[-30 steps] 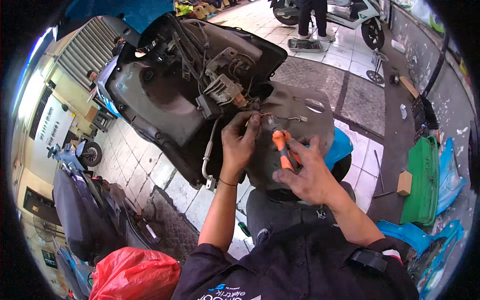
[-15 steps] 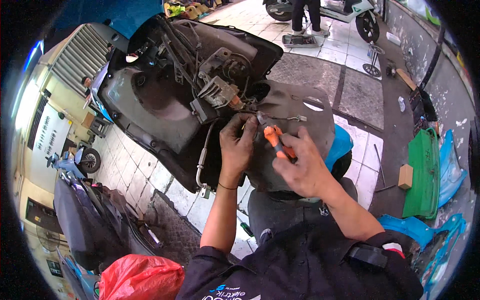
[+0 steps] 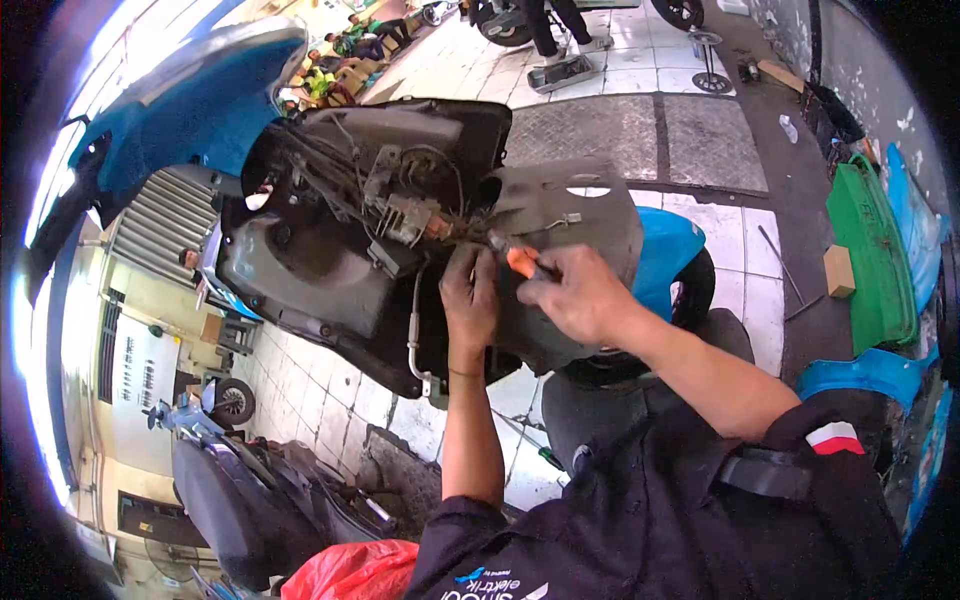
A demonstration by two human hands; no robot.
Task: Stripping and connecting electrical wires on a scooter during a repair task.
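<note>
My right hand (image 3: 580, 295) is closed around orange-handled pliers (image 3: 522, 262), their jaws at the wiring in front of the opened scooter body (image 3: 330, 300). Beside the jaws, my left hand (image 3: 468, 295) has its fingers pinched together at the wires, its fingertips partly hidden. A thin wire ending in a pale connector (image 3: 572, 218) lies across the grey plastic panel (image 3: 600, 235) beyond the pliers. Just above my left hand sits a finned metal part (image 3: 410, 218) with a bundle of cables (image 3: 335, 180) running up from it.
A blue fender and a black wheel (image 3: 692, 285) are right of the panel. Farther right lie a green metal box (image 3: 870, 260), a small cardboard box (image 3: 838, 272) and blue body panels (image 3: 860, 380). Another scooter (image 3: 235, 480) and a red plastic bag (image 3: 350, 572) are at lower left. A person stands at the back.
The view has shifted, bringing a large blue panel into sight at upper left. My right hand has turned so the pliers lie flatter; both hands stay at the wiring.
</note>
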